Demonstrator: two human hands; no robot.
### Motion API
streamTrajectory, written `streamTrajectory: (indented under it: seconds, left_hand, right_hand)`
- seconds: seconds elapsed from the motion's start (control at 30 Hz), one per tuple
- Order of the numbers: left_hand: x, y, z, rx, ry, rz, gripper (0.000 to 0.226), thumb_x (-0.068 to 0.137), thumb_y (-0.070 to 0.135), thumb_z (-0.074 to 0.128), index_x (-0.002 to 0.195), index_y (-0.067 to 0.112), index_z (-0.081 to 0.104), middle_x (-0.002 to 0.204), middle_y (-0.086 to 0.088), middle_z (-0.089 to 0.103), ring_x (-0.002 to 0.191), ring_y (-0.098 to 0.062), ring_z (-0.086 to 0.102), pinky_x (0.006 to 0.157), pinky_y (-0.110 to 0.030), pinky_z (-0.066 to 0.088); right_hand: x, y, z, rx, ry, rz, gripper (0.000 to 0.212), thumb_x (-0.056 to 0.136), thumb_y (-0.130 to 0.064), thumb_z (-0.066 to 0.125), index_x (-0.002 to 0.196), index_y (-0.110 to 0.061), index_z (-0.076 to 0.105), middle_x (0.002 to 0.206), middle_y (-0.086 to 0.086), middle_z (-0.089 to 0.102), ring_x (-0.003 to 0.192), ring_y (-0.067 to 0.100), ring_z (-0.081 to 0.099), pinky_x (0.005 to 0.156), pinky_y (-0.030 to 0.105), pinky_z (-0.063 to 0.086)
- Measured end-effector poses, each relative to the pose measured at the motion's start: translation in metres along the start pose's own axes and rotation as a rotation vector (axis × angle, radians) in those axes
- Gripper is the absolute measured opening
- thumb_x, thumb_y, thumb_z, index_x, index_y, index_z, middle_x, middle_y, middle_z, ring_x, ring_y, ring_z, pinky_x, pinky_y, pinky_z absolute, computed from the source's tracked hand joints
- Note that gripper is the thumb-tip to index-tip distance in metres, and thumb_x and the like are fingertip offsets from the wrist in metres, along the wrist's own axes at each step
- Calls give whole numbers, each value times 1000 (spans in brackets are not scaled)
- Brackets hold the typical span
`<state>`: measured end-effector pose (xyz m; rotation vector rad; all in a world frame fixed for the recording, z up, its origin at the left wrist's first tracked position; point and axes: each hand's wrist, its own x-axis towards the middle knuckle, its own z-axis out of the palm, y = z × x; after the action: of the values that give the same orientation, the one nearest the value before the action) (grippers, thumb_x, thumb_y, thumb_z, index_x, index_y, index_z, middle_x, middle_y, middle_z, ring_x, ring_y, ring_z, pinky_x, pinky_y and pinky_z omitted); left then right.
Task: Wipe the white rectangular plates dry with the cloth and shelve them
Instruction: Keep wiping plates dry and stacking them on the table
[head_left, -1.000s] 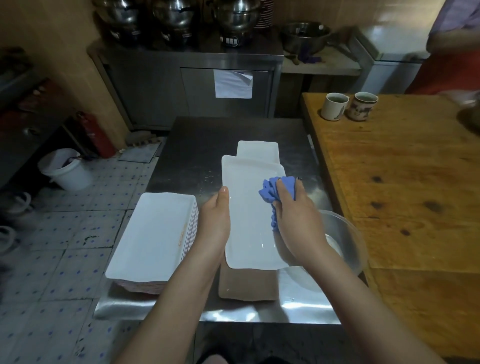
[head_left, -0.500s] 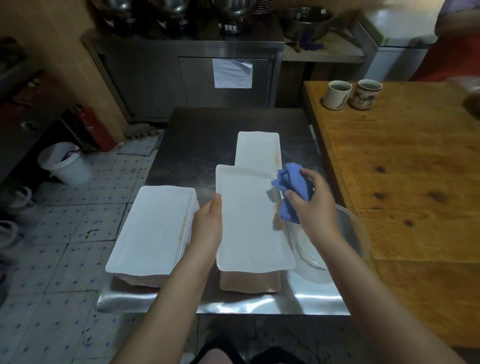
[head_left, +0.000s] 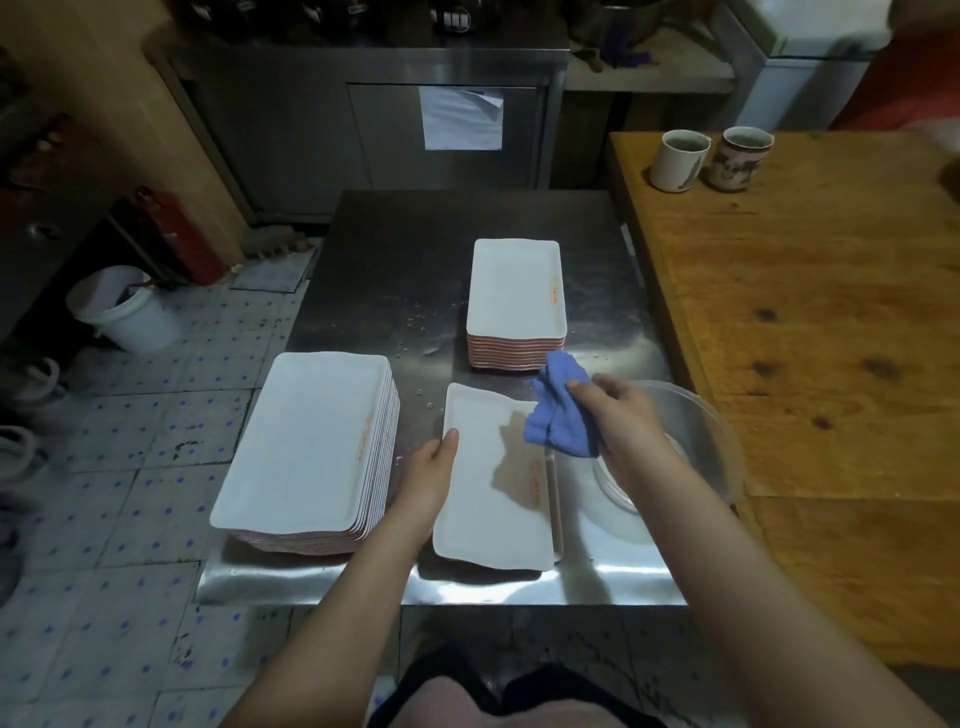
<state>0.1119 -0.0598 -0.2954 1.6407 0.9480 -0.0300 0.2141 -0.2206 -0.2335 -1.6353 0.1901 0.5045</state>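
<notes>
On the steel table (head_left: 395, 249), at its near edge, the left hand (head_left: 430, 483) grips a white plate (head_left: 483, 519) by its left rim, thumb on top. The right hand (head_left: 626, 423) is closed around a bunched blue cloth (head_left: 558, 415), which hangs over the plate's far right corner. A tall stack of plates (head_left: 306, 441) sits on the table's near left corner, and a second stack (head_left: 514, 291) stands towards the table's middle. A clear bowl (head_left: 701, 431) rests at the table's right edge, partly under the right forearm.
</notes>
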Motion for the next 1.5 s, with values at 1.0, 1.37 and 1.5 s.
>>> streamTrajectory:
  seconds: [1.0,1.37,1.5]
  left_hand:
    - [67,-7,22,476,187,161,20,85,27,59,97,12,54,107,-10,60,99,-30,56,79,-32,43]
    - [146,113,22,230,210,171,27,86,29,55,96,5,62,108,-17,63,104,-34,57,86,-35,45]
    - [183,142,27,309,144,146,40,86,35,54,99,-2,63,108,-24,63,101,-39,57,82,-37,47]
  right_hand:
    - [23,-2,1,168,-156,164,11,88,-4,63,94,3,57,57,9,67,41,19,62,37,26,49]
    - [79,-40,34,153,-50,122,7,86,-12,68,87,-6,64,67,4,71,59,16,68,49,22,50]
    - [99,-58,46,192,-12,139,7,89,-8,63,84,-6,59,59,2,69,46,11,64,39,17,45]
